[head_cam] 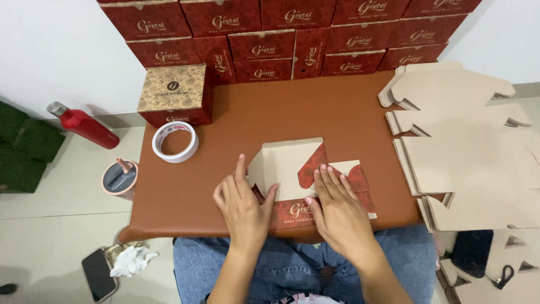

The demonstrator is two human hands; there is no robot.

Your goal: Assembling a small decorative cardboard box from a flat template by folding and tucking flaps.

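Observation:
A flat cardboard box blank [292, 163], plain brown inside and red printed outside, lies partly folded on the brown table [270, 110] near its front edge. My left hand [243, 205] rests flat on the blank's left side, fingers spread, one finger pointing up along a raised flap. My right hand [337, 205] presses flat on the right part of the blank, fingertips on a red folded flap. Neither hand grips anything.
A roll of white tape [175, 142] lies at the table's left. A finished patterned box [175, 93] stands behind it. Red boxes [281, 34] are stacked along the wall. Unfolded blanks [467, 146] are piled at right. A red bottle [81, 124], cup [119, 178] and phone [98, 274] sit on the floor.

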